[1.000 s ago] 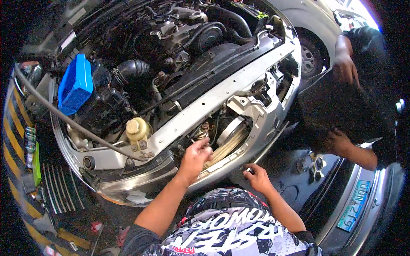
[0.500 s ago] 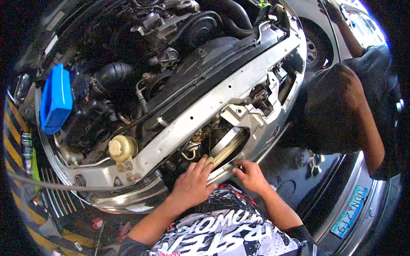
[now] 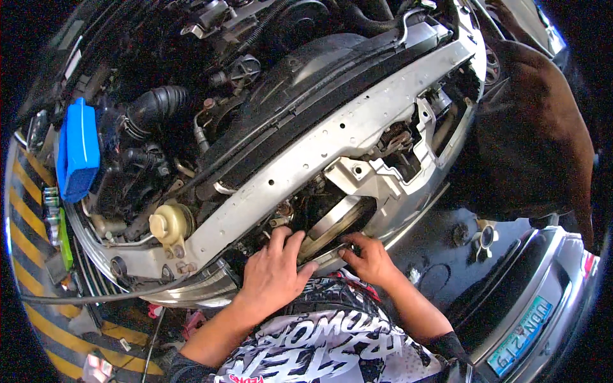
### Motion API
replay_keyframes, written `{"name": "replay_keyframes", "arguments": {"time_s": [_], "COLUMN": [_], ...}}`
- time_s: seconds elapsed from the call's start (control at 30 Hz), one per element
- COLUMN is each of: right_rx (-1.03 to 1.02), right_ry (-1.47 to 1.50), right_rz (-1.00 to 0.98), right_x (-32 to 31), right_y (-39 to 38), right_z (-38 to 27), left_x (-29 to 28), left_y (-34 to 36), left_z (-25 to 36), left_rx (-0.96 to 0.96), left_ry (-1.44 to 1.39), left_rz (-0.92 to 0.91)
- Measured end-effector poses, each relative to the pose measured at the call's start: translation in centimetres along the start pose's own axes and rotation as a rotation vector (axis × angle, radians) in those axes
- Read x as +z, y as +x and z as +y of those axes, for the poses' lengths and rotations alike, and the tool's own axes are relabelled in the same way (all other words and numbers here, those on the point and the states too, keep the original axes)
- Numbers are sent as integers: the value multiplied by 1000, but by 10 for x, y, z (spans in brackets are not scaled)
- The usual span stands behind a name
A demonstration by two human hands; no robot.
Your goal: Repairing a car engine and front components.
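Note:
My left hand lies at the front of a car with its hood up, thumb spread and fingers bent over the edge of a gap. Its fingertips dip into the dark opening beside a curved light-coloured metal rim. To its right, my right hand has its thumb and curled fingers at the silver bumper edge, pinched against it. Whether a small part sits between those fingers cannot be seen. Above both hands runs the long silver radiator support bar.
A blue rectangular tray-like part stands at the engine bay's left side. A cream-capped reservoir is bolted left of my hands. A co-worker in dark clothes leans in at right, above a dark car. A round-centred metal part lies on that car.
The view has shifted a little. My left fingers are more bent and reach further into the gap. My right hand stays at the bumper edge. The co-worker has bent closer to the car.

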State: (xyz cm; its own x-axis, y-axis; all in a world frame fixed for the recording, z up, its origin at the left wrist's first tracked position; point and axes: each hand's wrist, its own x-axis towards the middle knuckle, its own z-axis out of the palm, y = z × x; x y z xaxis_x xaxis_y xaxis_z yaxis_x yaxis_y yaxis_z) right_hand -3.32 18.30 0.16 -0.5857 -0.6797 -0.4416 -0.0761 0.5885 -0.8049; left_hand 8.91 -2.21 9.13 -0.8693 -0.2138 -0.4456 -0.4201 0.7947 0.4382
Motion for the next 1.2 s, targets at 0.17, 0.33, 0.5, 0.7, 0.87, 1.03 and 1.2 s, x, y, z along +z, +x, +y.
{"name": "replay_keyframes", "arguments": {"time_s": [0.17, 0.33, 0.5, 0.7, 0.87, 1.03, 1.2], "right_rx": [-145, -172, -298, -314, -355, -334, -313], "right_ry": [-30, -50, -23, -3, -64, -116, -68], "right_rz": [-30, -77, -102, -201, -231, -297, -311], "right_x": [-10, -19, -29, -40, -43, -48, -52], "right_y": [5, 12, 13, 15, 17, 17, 17], "right_z": [7, 18, 27, 32, 35, 35, 34], "left_x": [3, 6, 22, 45, 67, 69, 58], "left_y": [4, 2, -3, 11, 20, 21, 28], "left_z": [13, 21, 33, 20, 20, 24, 32], "left_rx": [-90, -132, -155, -231, -288, -196, -282], "left_ry": [6, 13, 25, -323, -784, -283, 44], "left_rz": [46, 19, 84, 348, 552, 536, 347]}}
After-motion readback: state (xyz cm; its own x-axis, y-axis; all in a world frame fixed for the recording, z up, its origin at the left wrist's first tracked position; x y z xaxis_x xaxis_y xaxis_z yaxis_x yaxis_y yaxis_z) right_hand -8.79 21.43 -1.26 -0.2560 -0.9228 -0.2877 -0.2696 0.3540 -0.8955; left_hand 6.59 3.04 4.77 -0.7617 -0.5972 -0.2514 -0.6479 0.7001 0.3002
